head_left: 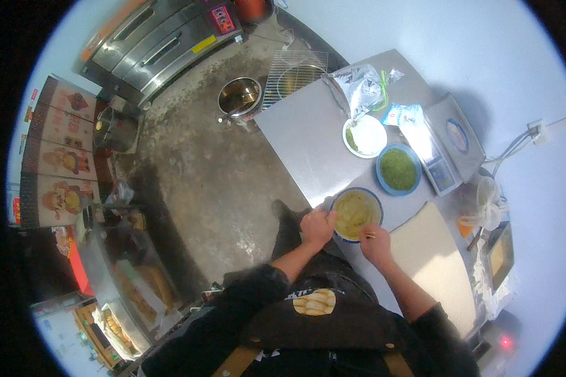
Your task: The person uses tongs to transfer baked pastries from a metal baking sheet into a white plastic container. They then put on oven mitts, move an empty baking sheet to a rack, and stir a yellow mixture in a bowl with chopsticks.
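Observation:
A blue-rimmed bowl (380, 207) of thick yellowish-green mixture stands at the near edge of the metal table. On its left side, my left hand (318, 227) is closed on the rim. At the lower right of the bowl, my right hand (376, 244) is closed around thin pale sticks (370, 235) that look like chopsticks. Their lower ends cannot be made out in the mixture. Just beyond the bowl sits a blue bowl of green powder or chopped greens (398, 169). A white bowl (370, 136) with a little green inside is farther back.
A digital scale (439, 164) stands right of the bowls. Behind them lies an opened silver foil bag (358, 91). A sheet of pale dough (431, 264) covers the table's near right. On the floor are a steel pot (240, 95) and a wire rack (295, 70), near a deck oven (160, 47).

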A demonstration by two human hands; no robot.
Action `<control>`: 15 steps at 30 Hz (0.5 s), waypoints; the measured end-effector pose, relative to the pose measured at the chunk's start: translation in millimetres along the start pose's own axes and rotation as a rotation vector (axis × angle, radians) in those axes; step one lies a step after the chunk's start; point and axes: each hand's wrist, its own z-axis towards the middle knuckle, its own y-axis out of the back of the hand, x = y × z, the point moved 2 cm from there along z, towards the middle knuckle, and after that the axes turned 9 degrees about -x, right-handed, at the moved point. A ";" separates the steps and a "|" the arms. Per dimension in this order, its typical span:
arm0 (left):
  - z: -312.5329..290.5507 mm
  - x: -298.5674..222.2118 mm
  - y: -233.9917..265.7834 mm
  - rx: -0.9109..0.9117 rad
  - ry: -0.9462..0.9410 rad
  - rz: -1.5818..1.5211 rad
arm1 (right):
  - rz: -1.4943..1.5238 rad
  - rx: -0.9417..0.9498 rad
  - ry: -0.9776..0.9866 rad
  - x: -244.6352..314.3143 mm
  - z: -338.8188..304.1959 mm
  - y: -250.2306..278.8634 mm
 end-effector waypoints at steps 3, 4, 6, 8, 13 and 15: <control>1.5 2.9 -0.6 0.001 -0.031 -0.006 | 0.083 0.092 -0.014 8.4 2.1 -15.1; 1.9 4.1 -0.7 0.003 -0.053 0.009 | 0.072 0.135 -0.004 10.6 7.0 -19.1; 2.7 6.3 -0.6 0.015 -0.092 0.009 | 0.092 0.204 0.023 14.4 21.3 -26.0; 4.1 8.3 -0.9 0.062 -0.119 -0.012 | 0.140 0.252 0.044 16.0 37.7 -29.6; 12.3 7.4 3.5 0.084 -0.220 -0.100 | 0.146 0.288 0.319 14.7 73.2 -36.0; 14.2 4.0 6.7 0.102 -0.230 -0.123 | 0.131 0.289 0.390 11.2 80.8 -36.9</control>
